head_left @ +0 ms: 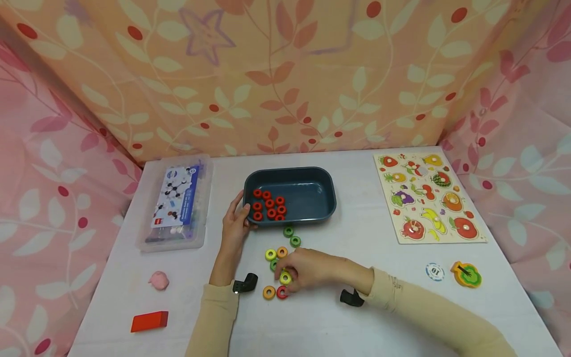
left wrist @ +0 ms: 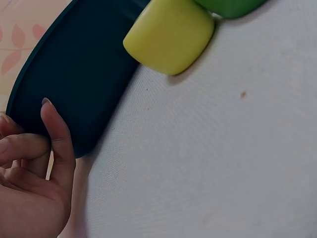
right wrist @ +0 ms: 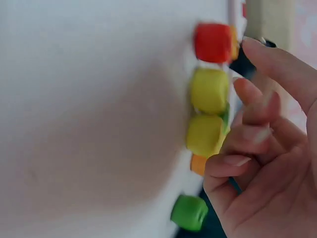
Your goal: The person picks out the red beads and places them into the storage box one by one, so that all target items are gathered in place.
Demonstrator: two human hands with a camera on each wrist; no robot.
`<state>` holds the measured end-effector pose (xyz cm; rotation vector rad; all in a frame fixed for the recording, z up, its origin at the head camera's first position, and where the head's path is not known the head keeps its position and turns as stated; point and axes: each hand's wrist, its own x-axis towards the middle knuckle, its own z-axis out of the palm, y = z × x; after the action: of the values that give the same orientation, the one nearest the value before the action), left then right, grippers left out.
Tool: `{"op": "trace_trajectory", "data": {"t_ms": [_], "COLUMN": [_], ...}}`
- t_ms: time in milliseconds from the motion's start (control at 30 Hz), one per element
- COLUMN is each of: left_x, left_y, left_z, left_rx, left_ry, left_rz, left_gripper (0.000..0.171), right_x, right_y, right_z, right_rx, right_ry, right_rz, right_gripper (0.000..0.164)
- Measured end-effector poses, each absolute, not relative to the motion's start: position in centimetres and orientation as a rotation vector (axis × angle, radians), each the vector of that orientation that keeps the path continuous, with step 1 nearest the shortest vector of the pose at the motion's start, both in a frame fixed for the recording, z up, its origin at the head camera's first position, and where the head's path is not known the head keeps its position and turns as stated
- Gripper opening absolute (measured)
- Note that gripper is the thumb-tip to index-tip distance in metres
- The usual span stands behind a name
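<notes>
A dark blue rectangular tray (head_left: 308, 196) with several red rings (head_left: 269, 203) at its left end stands in the middle of the table. My left hand (head_left: 234, 225) grips its left end, the thumb against the outer wall in the left wrist view. My right hand (head_left: 310, 270) hovers at the loose rings before the tray, fingers bent and thumb apart, nothing between them. Nearest to it are a yellow ring (head_left: 285, 277) and a red ring (right wrist: 213, 42). Around these lie an orange ring (head_left: 269, 292), another orange ring (head_left: 282, 252), a yellow-green ring (head_left: 270, 255) and several green rings (head_left: 295, 241).
At left are a clear plastic case (head_left: 176, 198), a small pink figure (head_left: 159, 280) and a red block (head_left: 149, 322). To the right lie a fruit puzzle board (head_left: 415, 191), a round chip (head_left: 434, 271) and a tree-shaped piece (head_left: 466, 274). Patterned curtains (head_left: 285, 99) enclose the table.
</notes>
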<state>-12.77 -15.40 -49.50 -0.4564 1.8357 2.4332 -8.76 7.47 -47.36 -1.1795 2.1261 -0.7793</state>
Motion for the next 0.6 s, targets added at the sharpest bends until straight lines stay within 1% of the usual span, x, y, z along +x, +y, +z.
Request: {"op": "trace_trajectory", "data": {"t_ms": [100, 233, 367, 467, 600], "left_x": [-12.8, -13.1, -13.5, -13.5, -13.5], "left_y": [-15.4, -15.4, -15.4, -15.5, -15.4], "left_z": [-49.4, -50.9, -52.0, -52.0, -52.1], "left_rx": [-0.455, -0.455, -0.444, -0.444, -0.460], "left_ry": [1.833, 1.862, 1.884, 1.883, 1.871], "left_rz": [2.436, 2.458, 2.471, 2.474, 2.481], "left_gripper": [0.050, 0.047, 0.045, 0.045, 0.044], "right_x": [-8.0, -7.4, -7.2, -7.9, -10.0], "right_y": [7.3, 7.2, 7.2, 7.4, 8.1], "right_z": [-48.0, -48.6, -48.9, -48.3, -47.0], "right_rx": [-1.196, -1.252, -1.271, -1.232, -1.175], "right_ry": [2.165, 2.209, 2.226, 2.220, 2.260], "right_rz": [-0.686, -0.613, -0.637, -0.744, -0.942], "right_gripper": [0.027, 0.029, 0.028, 0.026, 0.027]}}
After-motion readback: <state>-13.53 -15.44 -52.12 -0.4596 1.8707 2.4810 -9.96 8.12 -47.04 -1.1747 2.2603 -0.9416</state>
